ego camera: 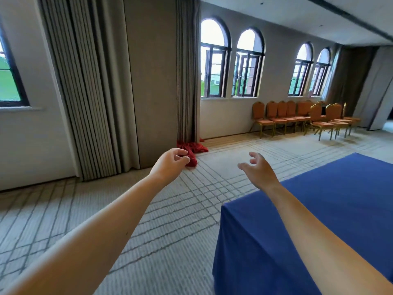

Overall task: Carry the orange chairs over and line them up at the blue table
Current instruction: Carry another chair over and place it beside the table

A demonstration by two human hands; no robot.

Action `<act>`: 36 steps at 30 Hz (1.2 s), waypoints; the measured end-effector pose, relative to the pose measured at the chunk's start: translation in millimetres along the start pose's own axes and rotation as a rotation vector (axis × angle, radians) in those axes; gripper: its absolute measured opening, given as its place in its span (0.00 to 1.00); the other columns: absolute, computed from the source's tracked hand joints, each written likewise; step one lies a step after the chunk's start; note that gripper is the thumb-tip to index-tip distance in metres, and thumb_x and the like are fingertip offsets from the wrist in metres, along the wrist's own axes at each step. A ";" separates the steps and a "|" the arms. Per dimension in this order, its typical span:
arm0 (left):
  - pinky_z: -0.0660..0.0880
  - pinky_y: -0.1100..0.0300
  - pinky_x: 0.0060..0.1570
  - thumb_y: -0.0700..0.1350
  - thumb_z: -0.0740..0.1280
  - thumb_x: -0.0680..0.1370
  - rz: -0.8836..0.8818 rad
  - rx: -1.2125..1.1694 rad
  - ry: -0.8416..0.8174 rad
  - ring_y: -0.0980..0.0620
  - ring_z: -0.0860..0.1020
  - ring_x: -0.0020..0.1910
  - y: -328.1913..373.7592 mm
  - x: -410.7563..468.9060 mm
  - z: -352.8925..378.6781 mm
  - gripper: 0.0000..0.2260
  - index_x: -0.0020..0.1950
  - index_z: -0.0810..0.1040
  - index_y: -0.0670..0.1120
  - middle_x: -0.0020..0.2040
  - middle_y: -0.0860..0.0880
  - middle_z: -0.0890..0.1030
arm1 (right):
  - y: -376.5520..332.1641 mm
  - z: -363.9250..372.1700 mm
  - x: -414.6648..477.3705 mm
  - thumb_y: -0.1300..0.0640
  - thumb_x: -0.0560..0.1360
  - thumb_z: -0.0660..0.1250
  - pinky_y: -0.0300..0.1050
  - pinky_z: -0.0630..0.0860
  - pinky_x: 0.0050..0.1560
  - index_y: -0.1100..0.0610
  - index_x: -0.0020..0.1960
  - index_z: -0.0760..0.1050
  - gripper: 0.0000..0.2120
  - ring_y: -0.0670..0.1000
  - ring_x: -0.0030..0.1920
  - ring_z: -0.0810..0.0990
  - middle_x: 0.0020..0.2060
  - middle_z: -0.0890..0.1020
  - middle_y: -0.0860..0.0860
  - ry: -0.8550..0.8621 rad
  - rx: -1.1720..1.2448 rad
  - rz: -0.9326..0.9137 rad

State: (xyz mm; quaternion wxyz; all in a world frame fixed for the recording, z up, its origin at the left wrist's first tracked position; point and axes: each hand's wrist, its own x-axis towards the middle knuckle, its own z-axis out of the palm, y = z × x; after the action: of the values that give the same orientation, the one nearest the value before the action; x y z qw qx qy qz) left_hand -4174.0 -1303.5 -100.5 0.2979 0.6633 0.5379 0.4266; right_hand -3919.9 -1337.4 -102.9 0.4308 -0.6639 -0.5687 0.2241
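Several orange chairs with gold frames stand in rows against the far wall under the arched windows, well away from me. The blue table, draped in a blue cloth, fills the lower right, its near corner just below my right forearm. My left hand is stretched out in front over the carpet, fingers loosely curled, holding nothing. My right hand is raised beside it above the table's far edge, fingers relaxed and spread, also holding nothing.
A crumpled red cloth lies on the floor at the foot of a grey curtain. Patterned carpet stretches between me and the chairs. Walls and more curtains stand to the left.
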 end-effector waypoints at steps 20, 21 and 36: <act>0.78 0.49 0.54 0.50 0.65 0.78 0.157 -0.023 -0.261 0.49 0.81 0.50 -98.2 496.3 75.5 0.13 0.61 0.76 0.50 0.49 0.48 0.82 | 40.5 106.1 425.2 0.50 0.78 0.66 0.49 0.69 0.59 0.54 0.75 0.62 0.29 0.56 0.67 0.71 0.70 0.69 0.57 0.253 -0.010 0.166; 0.77 0.49 0.54 0.50 0.65 0.78 0.164 -0.027 -0.262 0.49 0.81 0.49 -99.3 527.3 83.2 0.13 0.62 0.76 0.49 0.49 0.48 0.82 | 42.9 108.3 456.6 0.50 0.78 0.66 0.48 0.69 0.58 0.54 0.75 0.62 0.29 0.56 0.67 0.71 0.70 0.69 0.57 0.266 -0.009 0.167; 0.78 0.54 0.50 0.48 0.66 0.79 0.201 -0.113 -0.405 0.48 0.80 0.51 -147.0 905.8 217.7 0.14 0.63 0.74 0.47 0.52 0.48 0.80 | 106.8 140.3 812.7 0.49 0.78 0.67 0.50 0.69 0.59 0.54 0.75 0.62 0.29 0.56 0.68 0.71 0.70 0.69 0.56 0.387 -0.040 0.246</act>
State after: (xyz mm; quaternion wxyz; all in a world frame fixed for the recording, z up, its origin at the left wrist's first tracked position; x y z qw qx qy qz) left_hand -3996.6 -377.3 -103.5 0.3925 0.7678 0.3734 0.3419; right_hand -3764.9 -520.3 -109.0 0.4880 -0.7675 -0.3943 0.1319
